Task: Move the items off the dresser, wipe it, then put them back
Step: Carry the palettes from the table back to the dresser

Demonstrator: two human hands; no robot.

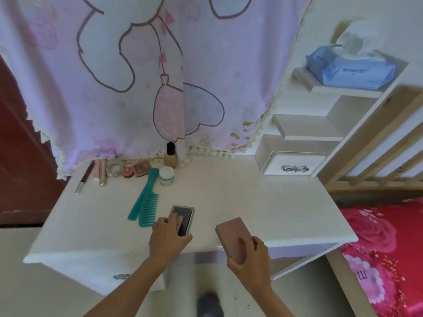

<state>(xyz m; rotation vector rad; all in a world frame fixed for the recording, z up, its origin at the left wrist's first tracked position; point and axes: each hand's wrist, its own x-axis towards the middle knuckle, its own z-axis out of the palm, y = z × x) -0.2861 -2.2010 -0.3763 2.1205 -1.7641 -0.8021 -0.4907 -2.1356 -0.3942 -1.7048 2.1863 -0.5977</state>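
Head camera, from where I sit at the controls: my left hand [169,234] is curled over the near end of a dark case with a clear lid [183,218], gripping it near the front of the white dresser top [251,202]; I cannot tell whether the case rests on the surface or sits just above it; my right hand [249,252] grasps a pinkish-brown box [231,234] at the front edge, apart from the case; two teal combs [146,202] lie just left of the case; a white jar [166,176], a black-capped bottle [171,156] and a row of small cosmetics [119,171] stand at the back left, below a pink patterned cloth [137,76]; a blue tissue pack [350,69] sits on the upper right shelf.
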